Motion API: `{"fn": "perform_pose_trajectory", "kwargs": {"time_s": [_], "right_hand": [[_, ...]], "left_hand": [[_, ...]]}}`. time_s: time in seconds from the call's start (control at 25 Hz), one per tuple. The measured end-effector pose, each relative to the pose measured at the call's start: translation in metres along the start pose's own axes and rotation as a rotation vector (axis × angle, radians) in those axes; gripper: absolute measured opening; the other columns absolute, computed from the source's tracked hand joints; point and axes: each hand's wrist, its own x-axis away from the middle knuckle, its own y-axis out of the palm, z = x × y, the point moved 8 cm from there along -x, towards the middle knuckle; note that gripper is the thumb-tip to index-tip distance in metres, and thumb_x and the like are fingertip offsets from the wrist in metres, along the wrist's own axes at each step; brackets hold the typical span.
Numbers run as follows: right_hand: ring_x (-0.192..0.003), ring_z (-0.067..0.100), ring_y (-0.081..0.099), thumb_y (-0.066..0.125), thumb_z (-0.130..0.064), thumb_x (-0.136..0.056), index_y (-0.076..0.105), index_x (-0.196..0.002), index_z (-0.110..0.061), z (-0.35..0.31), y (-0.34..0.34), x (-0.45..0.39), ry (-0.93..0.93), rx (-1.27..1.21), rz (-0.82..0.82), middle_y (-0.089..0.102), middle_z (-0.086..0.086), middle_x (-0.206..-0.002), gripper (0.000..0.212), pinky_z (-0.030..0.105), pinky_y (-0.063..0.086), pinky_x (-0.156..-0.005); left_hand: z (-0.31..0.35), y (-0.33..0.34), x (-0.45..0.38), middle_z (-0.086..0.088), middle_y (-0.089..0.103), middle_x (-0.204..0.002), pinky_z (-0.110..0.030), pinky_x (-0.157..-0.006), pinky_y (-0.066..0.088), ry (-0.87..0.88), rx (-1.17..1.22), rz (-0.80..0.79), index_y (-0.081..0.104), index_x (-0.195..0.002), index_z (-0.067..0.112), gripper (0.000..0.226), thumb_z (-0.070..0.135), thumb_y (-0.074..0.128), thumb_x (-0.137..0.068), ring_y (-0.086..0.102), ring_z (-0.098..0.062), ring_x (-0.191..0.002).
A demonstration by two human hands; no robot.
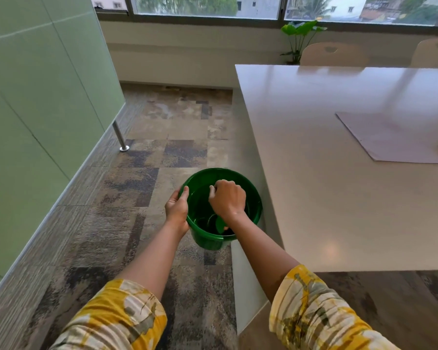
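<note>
The green bucket [254, 198] stands on the carpet at the corner of the white table [326, 185], with a green scoop-like piece [219, 224] inside near 5 o'clock. The left hand [177, 209] grips its rim at 9 o'clock. The right hand [228, 198] hangs over the middle with fingers curled; whether it grasps anything I cannot tell.

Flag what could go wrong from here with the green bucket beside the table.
1. The left hand grips the green bucket at one side of the rim only; a pull might tip it onto the carpet.
2. The bucket stands close beside the white table; lifting it could knock it against the table edge.
3. The right hand is curled inside the bucket; whether it holds anything is hidden, so a drop could go unseen.
</note>
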Motion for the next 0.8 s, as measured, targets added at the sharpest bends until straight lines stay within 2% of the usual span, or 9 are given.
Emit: {"fn": "perform_pose_trajectory", "kwargs": {"time_s": [0.08,0.16,0.24,0.32,0.44,0.6,0.72,0.8], "right_hand": [[-0.081,0.024,0.065,0.048,-0.033,-0.099,0.070,-0.084,-0.017,-0.002,0.008,0.003,-0.042,0.035,0.011,0.069,0.003,-0.080,0.031,0.034,0.049,-0.076],[-0.105,0.025,0.058,0.051,-0.023,-0.098,0.070,-0.107,-0.020,0.006,0.020,0.004,-0.037,-0.045,-0.072,0.069,0.003,-0.103,0.022,0.042,0.037,-0.097],[-0.128,0.026,0.042,0.060,-0.010,-0.089,0.056,-0.132,-0.019,0.020,0.028,0.009,0.024,-0.103,-0.087,0.054,0.005,-0.133,0.044,0.046,0.026,-0.109],[-0.139,0.029,0.030,0.067,-0.011,-0.082,0.043,-0.140,-0.017,0.037,0.025,0.019,0.144,-0.107,0.010,0.036,0.009,-0.147,0.063,0.049,0.020,-0.116],[-0.141,0.032,0.028,0.068,-0.019,-0.081,0.037,-0.141,-0.013,0.053,0.035,0.035,0.242,-0.109,0.016,0.030,0.013,-0.151,0.069,0.048,0.020,-0.118],[-0.128,0.028,0.046,0.070,-0.031,-0.078,0.041,-0.137,-0.014,0.068,0.034,0.052,0.303,-0.210,0.111,0.045,0.007,-0.139,0.067,0.044,0.037,-0.109],[-0.124,0.025,0.052,0.073,-0.036,-0.082,0.040,-0.139,-0.018,0.081,0.056,0.067,0.461,-0.610,0.038,0.049,0.006,-0.139,0.068,0.044,0.047,-0.104],[-0.119,0.026,0.056,0.069,-0.045,-0.087,0.048,-0.137,-0.021,0.087,0.078,0.081,0.622,-0.909,-0.049,0.056,0.006,-0.135,0.059,0.047,0.049,-0.102]], "left_hand": [[-0.004,-0.005,0.001,-0.015,0.072,-0.113,-0.041,-0.066,0.062,-0.011,-0.002,-0.005,0.069,-0.118,0.017,0.020,0.019,0.059,-0.100,0.070,-0.033,-0.098],[-0.007,-0.009,0.002,-0.015,0.071,-0.114,-0.044,-0.072,0.062,-0.019,-0.005,-0.009,0.069,-0.118,0.017,0.020,0.019,0.059,-0.100,0.070,-0.033,-0.100],[-0.010,-0.015,0.003,-0.015,0.070,-0.116,-0.046,-0.074,0.061,-0.021,-0.007,-0.005,0.067,-0.122,0.015,0.024,0.019,0.059,-0.100,0.069,-0.033,-0.102],[-0.011,-0.023,0.004,-0.013,0.070,-0.117,-0.046,-0.072,0.062,-0.025,0.000,0.008,0.066,-0.126,0.015,0.027,0.019,0.059,-0.100,0.068,-0.033,-0.103],[-0.014,-0.037,0.005,-0.013,0.069,-0.119,-0.053,-0.081,0.059,-0.040,-0.001,0.041,0.067,-0.124,0.016,0.025,0.020,0.059,-0.100,0.067,-0.034,-0.107],[-0.016,-0.057,0.009,-0.015,0.067,-0.124,-0.061,-0.091,0.053,-0.035,-0.012,0.074,0.064,-0.127,0.014,0.028,0.021,0.058,-0.100,0.065,-0.037,-0.113],[-0.019,-0.077,0.014,-0.015,0.066,-0.127,-0.062,-0.095,0.051,-0.018,-0.007,0.109,0.063,-0.130,0.013,0.030,0.021,0.057,-0.101,0.063,-0.037,-0.116],[-0.020,-0.089,0.021,-0.014,0.067,-0.126,-0.062,-0.095,0.051,-0.014,-0.009,0.138,0.064,-0.129,0.015,0.029,0.021,0.058,-0.101,0.063,-0.037,-0.115]]}}
